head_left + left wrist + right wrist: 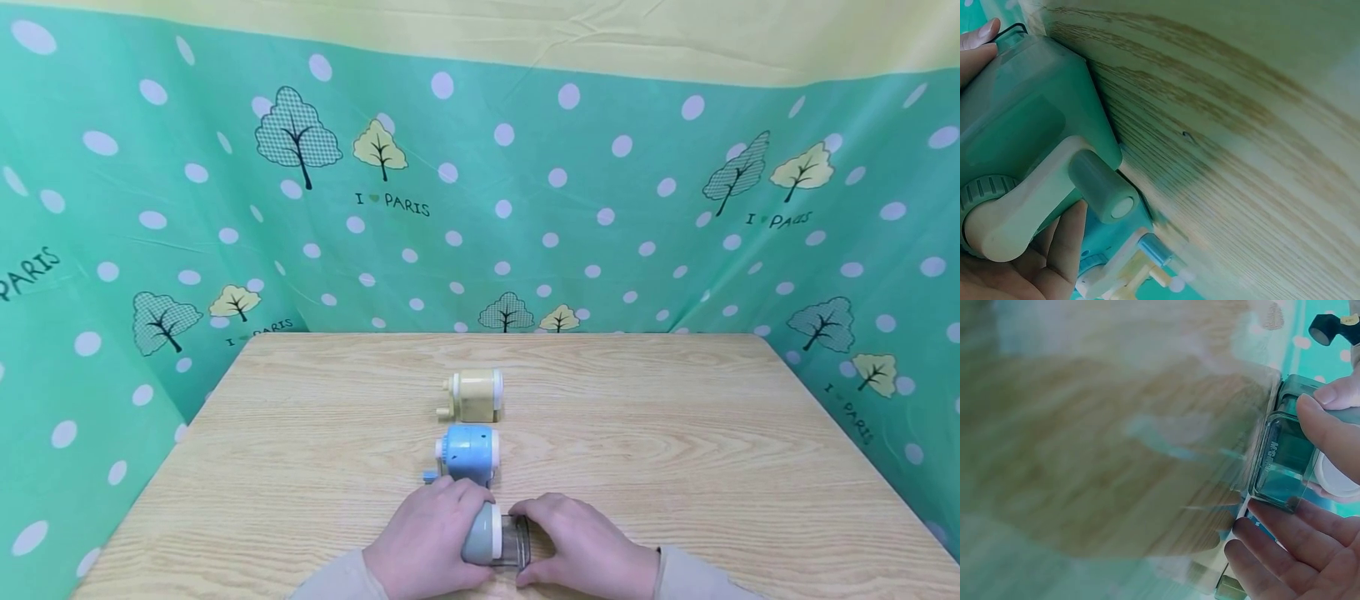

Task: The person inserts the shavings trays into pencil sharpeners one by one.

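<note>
A grey-green crank pencil sharpener (482,536) lies at the near middle of the table, gripped around its body by my left hand (427,537). From its right side sticks out a clear, smoky shavings drawer (513,543). My right hand (585,546) pinches that drawer, thumb on one side and fingers on the other. In the left wrist view, the pale crank arm (1035,197) with its green knob (1100,184) faces the camera. The right wrist view shows raised lettering on the drawer front (1272,456). How deep the drawer sits inside is hidden.
Just behind the left hand stands a blue crank sharpener (468,450), and beyond that a cream-yellow one (476,396). All three are lined up with cranks to the left. A green dotted curtain (525,208) encloses the back and sides of the wooden table (675,433).
</note>
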{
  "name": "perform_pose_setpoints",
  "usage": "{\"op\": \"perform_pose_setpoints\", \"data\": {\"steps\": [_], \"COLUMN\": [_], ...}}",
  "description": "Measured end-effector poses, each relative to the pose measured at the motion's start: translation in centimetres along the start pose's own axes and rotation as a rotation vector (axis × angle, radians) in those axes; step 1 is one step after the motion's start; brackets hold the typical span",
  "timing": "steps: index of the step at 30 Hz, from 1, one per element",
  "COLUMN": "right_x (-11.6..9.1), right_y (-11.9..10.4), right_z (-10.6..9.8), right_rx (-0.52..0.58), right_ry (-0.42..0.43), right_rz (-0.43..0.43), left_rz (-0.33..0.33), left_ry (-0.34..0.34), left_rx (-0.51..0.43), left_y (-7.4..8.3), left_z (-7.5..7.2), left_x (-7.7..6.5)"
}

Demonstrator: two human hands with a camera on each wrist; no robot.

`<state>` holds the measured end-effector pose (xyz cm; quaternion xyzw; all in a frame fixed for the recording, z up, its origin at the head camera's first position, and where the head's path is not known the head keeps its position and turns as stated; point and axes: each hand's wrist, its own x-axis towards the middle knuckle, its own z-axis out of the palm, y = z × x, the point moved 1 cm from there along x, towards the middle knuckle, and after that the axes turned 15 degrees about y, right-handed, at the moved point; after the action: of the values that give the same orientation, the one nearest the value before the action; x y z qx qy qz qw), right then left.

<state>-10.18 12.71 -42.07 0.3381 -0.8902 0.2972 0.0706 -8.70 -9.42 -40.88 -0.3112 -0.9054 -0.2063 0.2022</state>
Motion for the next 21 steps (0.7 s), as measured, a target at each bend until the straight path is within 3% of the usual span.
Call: {"op": "perform_pose_setpoints", "data": {"steps": [21], "right_x": [0.3], "right_y": [-0.06], "right_z": [0.26], "right_rx": [0.031], "right_ry": [-0.033], "right_rz": [0.014], "left_rz": [0.022], "left_ry": [0.025], "left_rx": [0.001], "left_y": [0.06], "left_z": [0.04], "left_x": [-0.1]}}
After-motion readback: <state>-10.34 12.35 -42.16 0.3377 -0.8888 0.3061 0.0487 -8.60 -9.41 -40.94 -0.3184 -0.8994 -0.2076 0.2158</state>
